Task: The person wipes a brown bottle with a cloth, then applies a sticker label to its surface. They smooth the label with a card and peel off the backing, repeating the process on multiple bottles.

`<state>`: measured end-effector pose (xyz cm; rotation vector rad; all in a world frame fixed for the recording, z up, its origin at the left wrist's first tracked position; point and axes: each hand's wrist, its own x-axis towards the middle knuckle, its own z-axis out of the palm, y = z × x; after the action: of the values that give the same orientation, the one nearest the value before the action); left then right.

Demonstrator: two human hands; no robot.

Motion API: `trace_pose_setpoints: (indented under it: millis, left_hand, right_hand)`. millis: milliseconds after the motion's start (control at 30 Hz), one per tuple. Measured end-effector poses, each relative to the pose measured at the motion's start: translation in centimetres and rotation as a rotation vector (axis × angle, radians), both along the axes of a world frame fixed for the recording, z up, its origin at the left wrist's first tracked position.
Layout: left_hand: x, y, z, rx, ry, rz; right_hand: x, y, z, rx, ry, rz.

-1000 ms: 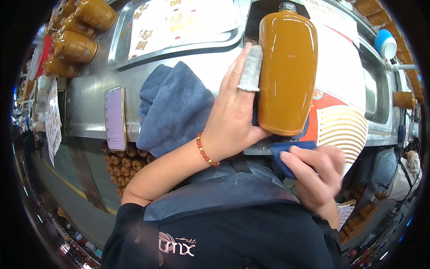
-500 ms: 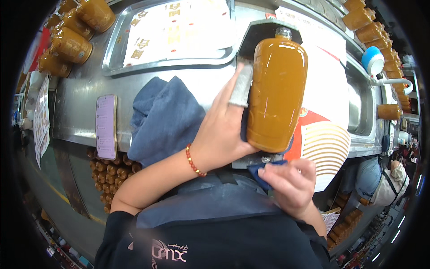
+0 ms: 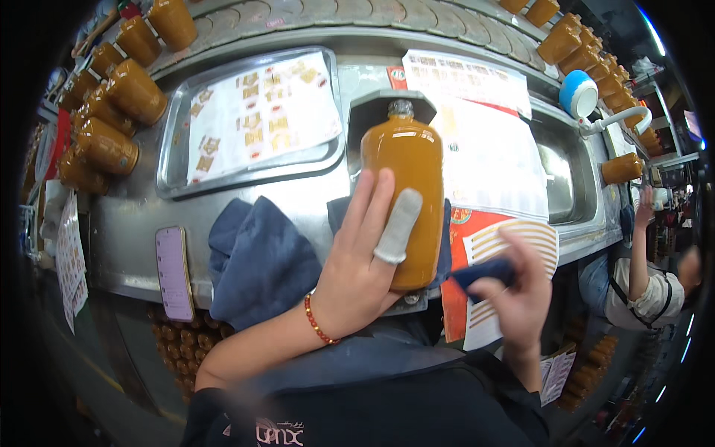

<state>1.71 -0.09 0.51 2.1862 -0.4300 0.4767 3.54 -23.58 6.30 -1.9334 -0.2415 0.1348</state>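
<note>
A glossy amber-brown bottle [image 3: 421, 179] with a clear neck lies in a dark cradle whose angular end plate [image 3: 365, 106] stands behind the neck. My left hand [image 3: 356, 276] holds the bottle from its left side, fingers laid along the glass and thumb hidden. One finger wears a grey fabric sleeve [image 3: 400, 227]; a red bead bracelet circles the wrist. To the right of the bottle's base, my right hand [image 3: 521, 294] is closed on a folded dark blue cloth [image 3: 484, 274], somewhat blurred. More blue cloth shows under the bottle.
A crumpled blue cloth [image 3: 262, 261] and a phone [image 3: 173, 272] lie left. Behind them sits a metal tray [image 3: 246, 185] with printed sheets. Right are papers [image 3: 495, 156], a striped gold-and-white sheet [image 3: 480, 320] and a sink [image 3: 570, 167]. Amber bottles [image 3: 136, 91] stand far left; another person [image 3: 644, 290] is at right.
My left fingers have moved from the bottle's left side onto its upper face. My right hand has moved right and up with the blue cloth. The view has shifted.
</note>
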Motion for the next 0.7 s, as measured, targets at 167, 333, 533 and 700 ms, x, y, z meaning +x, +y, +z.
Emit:
trace_pose_setpoints:
  millis: [167,333,533,700]
  left_hand:
    - [-0.5,1.3,-1.9,-0.214,0.228,-0.076]
    - [-1.0,0.4,-2.0,-0.173,0.2,0.006]
    - [-1.2,0.5,-3.8,-0.191,0.228,-0.01]
    - [-1.3,0.6,-4.0,-0.159,0.23,0.004]
  right_hand:
    - [12.1,-5.7,-3.1,0.188,0.266,-0.139]
    - [27.4,-8.2,-6.9,-0.103,0.339,-0.258]
    - [38.8,-5.7,-8.7,-0.739,-0.06,-0.325]
    - [41.5,-7.4,-10.3,-0.932,-0.023,-0.246]
